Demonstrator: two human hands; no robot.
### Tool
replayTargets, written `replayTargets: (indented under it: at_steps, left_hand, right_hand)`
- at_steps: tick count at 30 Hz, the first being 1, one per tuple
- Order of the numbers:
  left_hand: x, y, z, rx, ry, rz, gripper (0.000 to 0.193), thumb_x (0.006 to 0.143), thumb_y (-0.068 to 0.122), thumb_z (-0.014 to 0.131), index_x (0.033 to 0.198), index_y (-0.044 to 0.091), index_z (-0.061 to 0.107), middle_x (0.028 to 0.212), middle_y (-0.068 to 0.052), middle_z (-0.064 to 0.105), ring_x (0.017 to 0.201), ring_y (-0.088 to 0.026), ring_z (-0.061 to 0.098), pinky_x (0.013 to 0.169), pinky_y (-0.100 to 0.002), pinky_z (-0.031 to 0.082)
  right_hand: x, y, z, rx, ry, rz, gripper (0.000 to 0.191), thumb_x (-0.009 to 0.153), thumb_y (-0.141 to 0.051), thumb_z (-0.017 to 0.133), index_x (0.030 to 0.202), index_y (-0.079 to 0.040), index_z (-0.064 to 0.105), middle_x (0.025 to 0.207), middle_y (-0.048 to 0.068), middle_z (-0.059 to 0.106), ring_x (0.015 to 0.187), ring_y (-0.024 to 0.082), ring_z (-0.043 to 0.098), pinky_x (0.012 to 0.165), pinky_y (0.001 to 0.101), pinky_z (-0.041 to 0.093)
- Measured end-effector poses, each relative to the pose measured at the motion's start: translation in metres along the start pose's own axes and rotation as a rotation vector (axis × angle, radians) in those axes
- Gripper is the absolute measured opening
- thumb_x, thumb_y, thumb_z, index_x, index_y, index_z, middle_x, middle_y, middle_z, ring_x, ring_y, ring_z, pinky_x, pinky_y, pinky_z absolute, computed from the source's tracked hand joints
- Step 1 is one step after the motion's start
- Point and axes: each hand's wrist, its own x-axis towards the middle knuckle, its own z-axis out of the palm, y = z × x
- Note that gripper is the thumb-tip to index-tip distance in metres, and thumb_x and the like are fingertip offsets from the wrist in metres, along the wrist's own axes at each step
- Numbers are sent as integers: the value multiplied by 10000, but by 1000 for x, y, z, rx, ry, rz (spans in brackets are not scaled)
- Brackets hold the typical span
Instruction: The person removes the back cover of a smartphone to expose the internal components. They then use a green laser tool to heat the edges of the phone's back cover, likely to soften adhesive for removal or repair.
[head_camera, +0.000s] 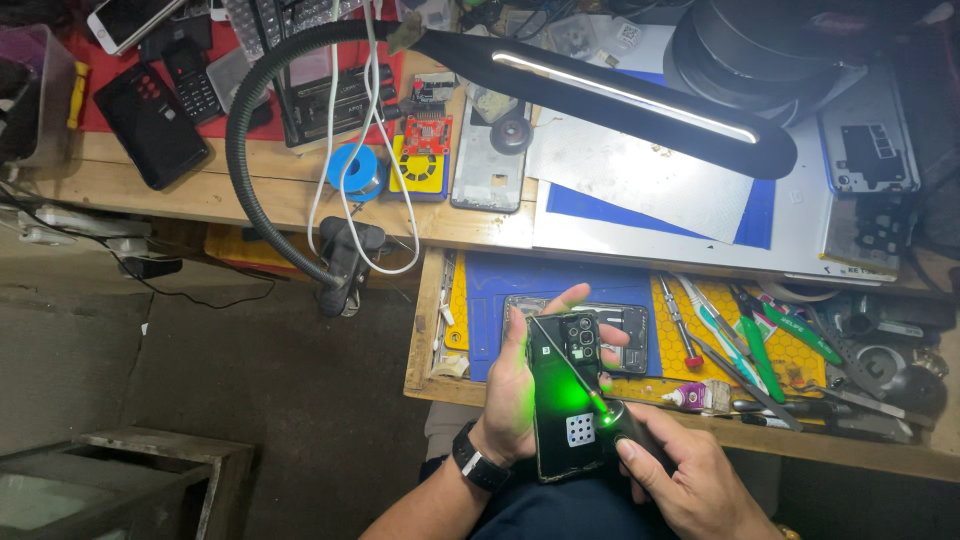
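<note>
My left hand (520, 385) grips a dark phone back cover (560, 400) with a camera cluster at its top, held upright over my lap. My right hand (690, 480) holds a small dark tool (625, 420) whose tip glows green against the cover's lower right side. A thin wire or probe runs from the tool up across the cover. Behind the cover, an opened phone body (630, 335) lies on a blue mat (500, 290) in the pulled-out drawer.
The drawer (425, 330) holds screwdrivers (682, 335), green-handled tweezers and cutters (760, 345) and a small glue tube (695, 397). A black gooseneck lamp (620, 95) arches over the wooden bench, which carries phones (150, 125), circuit boards, a solder spool (358, 172) and white cables.
</note>
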Motion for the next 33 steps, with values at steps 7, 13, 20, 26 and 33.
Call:
replayTargets:
  at_steps: [7,13,20,26,33]
  left_hand:
    - [4,4,-8,-128,-97,-49,970,1015,793,122,1610,62,351,1282,-246,631,1066,-248,678,889,-378,612]
    - [4,12,-7,-144,-66,-94,1127,926,893,128,1612,22,332,1302,-283,627,1072,-273,689,878,-396,618]
    - [1,21,-10,-89,-76,-141,1181,918,918,143,1640,0,324,1291,-277,628,1089,-291,690,892,-418,621]
    - [0,23,-18,-78,-153,-196,1169,943,910,136,1661,8,331,1300,-257,632,1060,-288,697,878,-431,626]
    - [4,27,-21,46,-133,-241,1194,938,915,122,1651,-11,363,1290,-261,641,1067,-285,698,910,-423,619]
  right_hand:
    - [1,0,2,-64,-2,-18,482,892,-224,654,1357,-96,655,683,41,713,547,122,693,529,284,579]
    - [0,-5,3,-80,16,15,496,902,-252,664,1374,-103,650,674,43,704,549,127,689,528,292,576]
    - [-1,-11,-1,-64,1,41,518,891,-241,649,1394,-121,642,689,35,696,572,121,680,531,292,585]
    - [-5,-7,-5,-92,9,27,490,893,-245,656,1366,-118,658,679,37,703,555,121,686,531,290,585]
    - [-5,3,-3,-114,7,11,505,892,-275,683,1371,-116,650,662,37,728,529,123,698,514,291,586]
